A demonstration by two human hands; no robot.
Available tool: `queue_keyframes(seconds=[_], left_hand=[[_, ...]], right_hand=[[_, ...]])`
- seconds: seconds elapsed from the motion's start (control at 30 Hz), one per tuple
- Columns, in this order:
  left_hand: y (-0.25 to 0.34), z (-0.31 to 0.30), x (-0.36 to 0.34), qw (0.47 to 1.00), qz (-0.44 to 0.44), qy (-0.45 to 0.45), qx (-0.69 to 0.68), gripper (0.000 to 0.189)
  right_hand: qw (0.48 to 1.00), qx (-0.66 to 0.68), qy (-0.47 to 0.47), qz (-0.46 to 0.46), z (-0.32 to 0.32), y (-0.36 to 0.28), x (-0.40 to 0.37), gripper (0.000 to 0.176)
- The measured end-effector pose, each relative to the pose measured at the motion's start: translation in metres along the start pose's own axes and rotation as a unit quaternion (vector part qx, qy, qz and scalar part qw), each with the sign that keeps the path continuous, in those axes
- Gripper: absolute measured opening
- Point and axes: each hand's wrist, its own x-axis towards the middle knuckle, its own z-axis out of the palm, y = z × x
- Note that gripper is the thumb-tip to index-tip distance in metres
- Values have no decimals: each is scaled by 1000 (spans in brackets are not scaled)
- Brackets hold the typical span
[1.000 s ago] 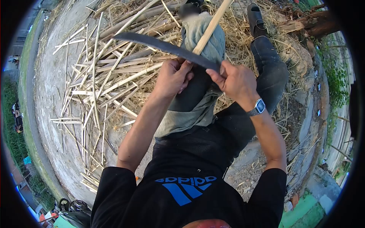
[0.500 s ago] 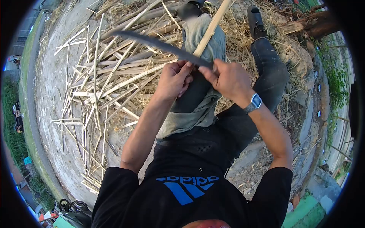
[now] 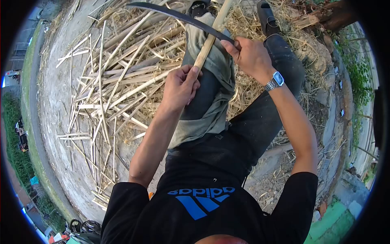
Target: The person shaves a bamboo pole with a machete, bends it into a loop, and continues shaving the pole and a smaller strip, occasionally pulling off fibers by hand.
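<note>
My left hand point(image 3: 182, 86) is closed round the near end of a pale wooden strip point(image 3: 204, 52), which slants away over my leg toward the top of the view. In my right hand point(image 3: 252, 57) is the handle end of a long, dark curved blade point(image 3: 174, 15), like a sickle or machete; the fingers hide the handle. The blade lies across the strip, well ahead of my left hand, its tip pointing to the upper left. A grey-green cloth point(image 3: 209, 126) drapes over my leg beneath the strip.
Many split strips point(image 3: 122, 87) lie piled on the ground at left. Curly shavings point(image 3: 243, 101) spread round my legs. A thick brown log point(image 3: 337, 20) is at the upper right. My shoe point(image 3: 267, 18) rests among the shavings.
My right hand and the blade have moved forward along the strip, away from my body, baring the stretch near my left hand. My left hand keeps its grip, shifted slightly.
</note>
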Motion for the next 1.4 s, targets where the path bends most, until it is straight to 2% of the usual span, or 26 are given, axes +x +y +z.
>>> queue_keyframes(seconds=[0.03, 0.1, 0.17, 0.2, 0.27, 0.3, 0.37, 0.43, 0.5, 0.57, 0.6, 0.63, 0.7, 0.73, 0.87, 0.9, 0.97, 1.03, 1.1, 1.13, 1.2, 1.27, 1.33, 1.37, 1.4], left_hand=[[5, 3, 4, 1000, 9, 1, 4, 33], [6, 3, 4, 1000, 16, 2, 12, 33], [2, -1, 4, 1000, 7, 1, -2, 33], [4, 1, 2, 1000, 2, 13, 7, 33], [0, -2, -2, 999, 17, 21, 32, 32], [-4, -4, -7, 998, 28, 29, 54, 32], [-4, -6, -13, 997, 31, 9, 65, 33], [1, 1, -23, 996, 10, -2, 91, 32], [0, 5, -25, 995, 8, 0, 98, 31], [-4, 5, -22, 998, -8, 3, 56, 31], [-4, 1, -21, 999, -21, -9, 42, 31], [-4, -1, -22, 999, -22, -14, 39, 33], [-10, -12, -33, 999, -24, -31, 36, 34], [-15, -21, -41, 998, -22, -24, 60, 35], [-21, -62, -87, 992, -55, -31, 112, 35], [-23, -66, -100, 991, -62, -29, 112, 35], [-24, -73, -117, 991, -80, -32, 101, 34], [-42, -83, -128, 987, -105, -45, 109, 32], [-67, -88, -138, 982, -66, -5, 178, 31], [-80, -95, -145, 975, -50, 4, 218, 30], [-91, -110, -161, 961, -31, 24, 274, 27], [-102, -137, -171, 955, -1, 24, 295, 27], [-95, -144, -173, 941, 35, 32, 335, 26], [-94, -146, -176, 941, 42, 30, 335, 26], [-96, -149, -178, 936, 47, 30, 347, 25]], right_hand=[[1000, -5, 8, 30, -6, 3, 5, 66], [998, -45, 30, 33, -3, -11, -1, 67], [995, -4, -36, 94, 3, -34, -16, 68], [995, -3, -34, 95, 7, -36, -25, 68], [999, -13, -32, -30, 18, -39, -40, 70], [999, -5, -37, -25, 17, -32, -37, 70], [999, 15, 40, 30, 4, 4, -7, 67], [995, -14, 70, 65, 1, 42, 23, 68], [989, -46, 101, 97, -5, 47, 29, 68], [995, 11, 68, 67, -2, 17, 8, 68], [998, -14, 11, 68, 0, -4, -7, 71], [998, -14, 0, 68, 6, -17, -23, 71], [999, -2, -5, -54, 17, -29, -47, 68], [998, -35, -15, -43, 18, -22, -46, 68], [987, -31, 126, 93, 11, 50, 0, 77], [986, -25, 124, 113, 3, 66, 7, 78], [988, 30, 109, 102, -3, 59, -2, 67], [994, 31, 80, 72, 10, 20, -29, 63], [1000, 6, 19, 4, 27, -23, -58, 71], [1000, 2, 25, 10, 28, -20, -57, 71], [999, -20, 7, -43, 31, -9, -56, 69], [996, -22, 81, 6, 18, 24, -23, 66], [981, -65, 180, -14, -3, 83, 18, 58], [969, -32, 231, 89, -12, 101, 36, 61], [965, -72, 137, 213, -31, 131, 45, 70]])
